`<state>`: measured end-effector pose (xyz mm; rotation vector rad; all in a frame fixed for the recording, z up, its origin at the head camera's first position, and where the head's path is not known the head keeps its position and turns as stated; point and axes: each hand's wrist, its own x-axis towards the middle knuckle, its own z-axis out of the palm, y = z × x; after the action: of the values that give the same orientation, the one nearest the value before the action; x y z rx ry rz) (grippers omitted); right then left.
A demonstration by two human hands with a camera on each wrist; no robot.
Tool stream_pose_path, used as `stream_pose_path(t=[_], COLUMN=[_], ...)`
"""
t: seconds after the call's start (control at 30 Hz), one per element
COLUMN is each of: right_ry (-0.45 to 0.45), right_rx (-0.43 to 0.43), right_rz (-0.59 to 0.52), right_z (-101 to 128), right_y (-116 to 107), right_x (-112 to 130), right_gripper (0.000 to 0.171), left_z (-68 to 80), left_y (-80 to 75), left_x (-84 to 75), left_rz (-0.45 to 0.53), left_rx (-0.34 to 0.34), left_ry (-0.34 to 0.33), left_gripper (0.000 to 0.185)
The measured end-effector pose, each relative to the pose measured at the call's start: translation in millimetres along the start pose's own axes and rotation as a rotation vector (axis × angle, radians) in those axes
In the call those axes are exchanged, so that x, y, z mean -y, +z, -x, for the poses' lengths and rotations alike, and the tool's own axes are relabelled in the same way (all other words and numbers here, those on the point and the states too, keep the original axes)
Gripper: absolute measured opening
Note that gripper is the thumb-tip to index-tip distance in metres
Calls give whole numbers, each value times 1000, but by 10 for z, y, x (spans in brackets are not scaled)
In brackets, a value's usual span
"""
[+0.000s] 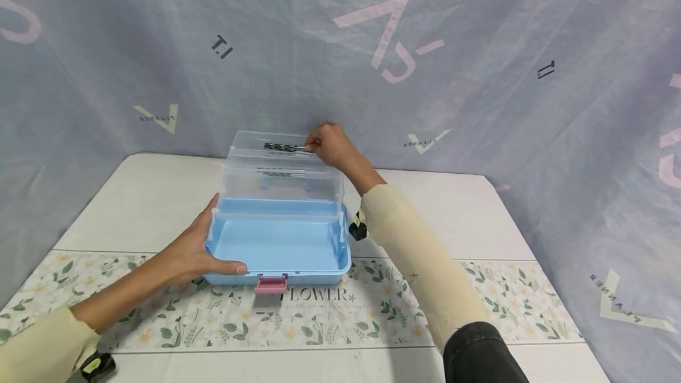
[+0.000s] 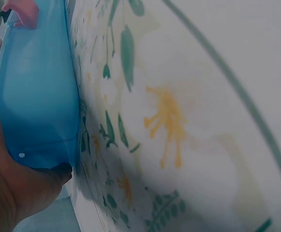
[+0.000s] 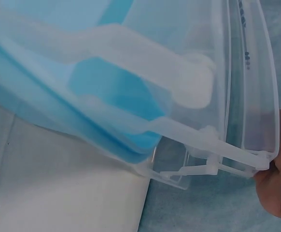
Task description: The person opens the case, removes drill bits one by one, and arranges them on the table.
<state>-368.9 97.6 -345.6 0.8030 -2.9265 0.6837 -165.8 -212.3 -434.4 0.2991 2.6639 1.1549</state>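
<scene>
Head view: from my remote station I see a blue storage box (image 1: 316, 279) standing open on the counter (image 1: 425, 211), its clear plastic tiers (image 1: 245, 185) unfolded upward behind the base. A pink latch (image 1: 271, 285) projects from the front wall. The left hand (image 1: 199, 247) spans the left end of the box, fingers spread and straight along the side, thumb laid over the front rim. The right hand (image 1: 331, 143) is at the right end of the uppermost tier, thumb and fingers pinching the silver shanks of several drill bits (image 1: 279, 147); their dark spiral ends point left within that tier. Fainter streaks show lower through the plastic; I cannot tell whether these are further bits or reflections. Both forearms wear cream sleeves (image 1: 420, 270). A floral band (image 1: 383, 312) crosses the counter beneath the front of the box, and printed grey fabric (image 1: 292, 46) hangs behind.

Left wrist view: I see the hand against the end of the box.

Right wrist view: white link arms (image 3: 198, 137) join the tiers at one end, with the right hand just beside the outermost corner, its fingertips partly hidden.
</scene>
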Motion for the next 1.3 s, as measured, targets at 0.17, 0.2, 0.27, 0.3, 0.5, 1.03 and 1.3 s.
stream_pose_path(t=[0.17, 0.2, 0.27, 0.3, 0.5, 1.03, 1.3], right_ry=[-20, -26, -37, -44, -51, -32, 31], right_rx=[22, 23, 16, 8, -62, 13, 27], right_rz=[21, 19, 10, -1, -132, -622, -726], right_z=[29, 37, 54, 63, 102, 325, 443], right_y=[-20, -23, -27, -29, -51, -348, -391], right_x=[2, 2, 1, -1, -34, -407, -690], right_gripper=[24, 25, 26, 26, 25, 28, 25], left_z=[7, 9, 13, 14, 13, 27, 25], left_y=[-4, -5, -7, -8, -1, 15, 18], left_x=[-10, -13, -16, -19, -6, 31, 41], left_rz=[0, -3, -6, -7, -4, 13, 18], left_rx=[0, 2, 2, 3, -12, -1, -4], left_ry=[2, -1, -4, -6, -3, 22, 22], left_gripper=[168, 168, 168, 168, 168, 166, 165])
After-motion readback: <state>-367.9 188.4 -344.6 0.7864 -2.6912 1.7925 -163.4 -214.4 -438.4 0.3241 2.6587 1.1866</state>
